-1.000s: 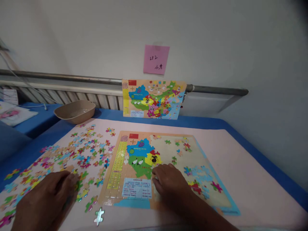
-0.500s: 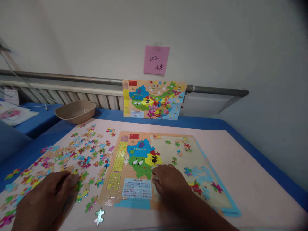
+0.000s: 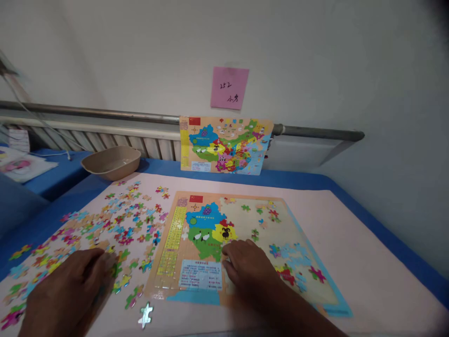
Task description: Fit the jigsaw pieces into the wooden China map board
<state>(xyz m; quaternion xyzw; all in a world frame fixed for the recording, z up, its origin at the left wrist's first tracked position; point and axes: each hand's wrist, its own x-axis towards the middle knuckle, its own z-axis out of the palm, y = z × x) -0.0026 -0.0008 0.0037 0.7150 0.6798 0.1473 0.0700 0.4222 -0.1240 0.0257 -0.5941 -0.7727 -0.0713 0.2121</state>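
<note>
My right hand (image 3: 250, 267) rests on the puzzle board (image 3: 293, 222), fingers curled and closed at the right edge of the joined map section (image 3: 206, 238), by its green part. Whatever lies between those fingertips is hidden. At the lower left, my left hand (image 3: 66, 285) sits low over the spread of loose puzzle pieces (image 3: 122, 236), its fingers bent under and thumb forward. Its palm side is out of sight. A single pale shiny piece (image 3: 145, 315) lies apart, between the left hand and the board. Several loose pieces, among them a pale blue cluster (image 3: 296, 257), lie on the board's right half.
A printed map sheet (image 3: 226, 146) leans upright at the back, below a pink note (image 3: 229, 87) on the wall. The beige basin (image 3: 112, 164) stands at the back left. A metal pipe (image 3: 140, 116) runs along the wall. Pink paper (image 3: 365, 262) covers the blue table (image 3: 308, 180).
Both hands hold nearly the same pose and place. The whole view has shifted very slightly; no puzzle piece has visibly moved.
</note>
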